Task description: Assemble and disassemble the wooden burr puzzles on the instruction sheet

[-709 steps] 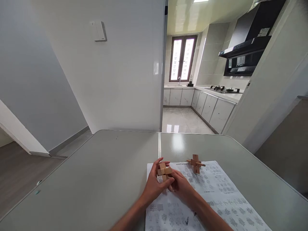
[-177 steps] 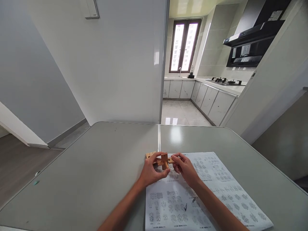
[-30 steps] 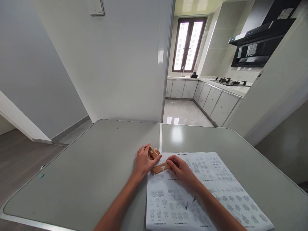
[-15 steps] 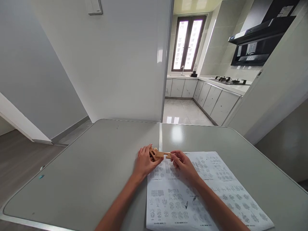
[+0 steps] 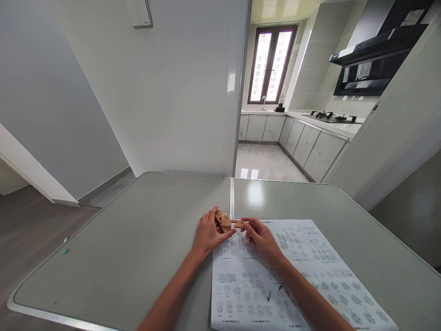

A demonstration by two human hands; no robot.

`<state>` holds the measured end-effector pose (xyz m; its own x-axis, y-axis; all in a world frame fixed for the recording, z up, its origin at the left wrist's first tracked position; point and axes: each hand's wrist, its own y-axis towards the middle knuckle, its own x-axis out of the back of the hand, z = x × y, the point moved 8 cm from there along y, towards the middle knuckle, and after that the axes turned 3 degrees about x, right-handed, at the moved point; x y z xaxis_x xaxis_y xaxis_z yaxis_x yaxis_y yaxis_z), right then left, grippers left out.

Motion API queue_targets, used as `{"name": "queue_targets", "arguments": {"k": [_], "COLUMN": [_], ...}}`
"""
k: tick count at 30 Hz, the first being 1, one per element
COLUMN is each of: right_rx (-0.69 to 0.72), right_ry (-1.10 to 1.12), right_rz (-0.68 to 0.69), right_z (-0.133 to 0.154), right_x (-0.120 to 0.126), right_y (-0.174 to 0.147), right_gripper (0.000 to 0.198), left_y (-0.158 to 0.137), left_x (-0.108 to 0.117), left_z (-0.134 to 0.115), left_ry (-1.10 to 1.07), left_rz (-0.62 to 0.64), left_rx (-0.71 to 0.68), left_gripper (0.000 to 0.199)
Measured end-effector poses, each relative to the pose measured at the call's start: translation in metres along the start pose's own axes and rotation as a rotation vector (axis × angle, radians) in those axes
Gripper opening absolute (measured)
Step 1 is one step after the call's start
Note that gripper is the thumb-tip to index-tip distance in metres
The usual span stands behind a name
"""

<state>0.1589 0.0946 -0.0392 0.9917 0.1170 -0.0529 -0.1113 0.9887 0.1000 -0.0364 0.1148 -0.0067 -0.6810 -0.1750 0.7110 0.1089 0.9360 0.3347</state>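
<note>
My left hand [image 5: 208, 235] is wrapped around a small cluster of interlocking wooden puzzle pieces [image 5: 219, 219], its fingers behind and its thumb along the near side. From the cluster a notched wooden bar [image 5: 238, 224] sticks out to the right, its notch facing me. My right hand [image 5: 259, 235] pinches the free end of this bar between thumb and fingers. Part of the cluster is hidden by the left hand. Beneath both hands lies a printed instruction sheet [image 5: 248, 294] covered in small diagrams, with creases and two dark scribbled marks.
The grey-green table [image 5: 117, 257] has a metal strip [image 5: 232, 197] across it and a pale metal edge. A small teal object [image 5: 65, 251] lies at the left edge. Beyond the table are a white wall [image 5: 179, 101] and a kitchen with a stove [image 5: 332, 117].
The notched bar has slid a little to the left, further into the wooden cluster, and the right hand has come closer to the left. The camera view has shifted slightly.
</note>
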Motion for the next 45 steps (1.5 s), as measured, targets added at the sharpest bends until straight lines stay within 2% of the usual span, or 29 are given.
{"name": "queue_targets", "arguments": {"k": [8, 15, 24, 28, 32, 34, 35, 37, 39, 45], "right_rx": [0.016, 0.044, 0.055, 0.064, 0.066, 0.05, 0.034, 0.029, 0.024, 0.053], "right_ry": [-0.111, -0.222, -0.16, -0.161, -0.213, -0.235, -0.241, -0.222, -0.18, -0.185], "right_rz": [0.097, 0.082, 0.136, 0.116, 0.073, 0.059, 0.058, 0.018, -0.005, -0.034], "right_z": [0.002, -0.004, -0.003, 0.001, 0.002, -0.001, -0.004, -0.007, -0.009, -0.003], "right_x": [-0.017, -0.02, -0.021, -0.013, 0.012, 0.025, 0.031, 0.041, 0.045, 0.04], "right_y": [0.025, 0.029, 0.031, 0.027, 0.014, 0.007, 0.003, -0.002, -0.005, -0.007], "right_gripper": [0.053, 0.054, 0.053, 0.055, 0.054, 0.053, 0.053, 0.055, 0.057, 0.052], "left_y": [-0.002, -0.003, -0.002, -0.003, -0.002, 0.001, 0.002, 0.006, 0.007, 0.013], "left_x": [-0.003, -0.002, -0.002, 0.0, 0.001, 0.004, 0.008, 0.019, 0.03, 0.039], "left_z": [0.007, 0.005, 0.002, 0.001, 0.001, 0.004, 0.007, 0.021, 0.038, 0.066], "left_ry": [-0.033, -0.042, -0.05, -0.066, -0.13, -0.22, -0.283, -0.401, -0.49, -0.536], "left_rz": [0.009, 0.003, 0.004, -0.004, 0.005, -0.003, -0.027, -0.144, -0.277, -0.363], "left_rx": [0.051, 0.073, 0.04, 0.031, 0.033, 0.07, 0.111, 0.225, 0.338, 0.452], "left_gripper": [0.103, 0.103, 0.107, 0.11, 0.116, 0.105, 0.093, 0.064, 0.051, 0.058]}}
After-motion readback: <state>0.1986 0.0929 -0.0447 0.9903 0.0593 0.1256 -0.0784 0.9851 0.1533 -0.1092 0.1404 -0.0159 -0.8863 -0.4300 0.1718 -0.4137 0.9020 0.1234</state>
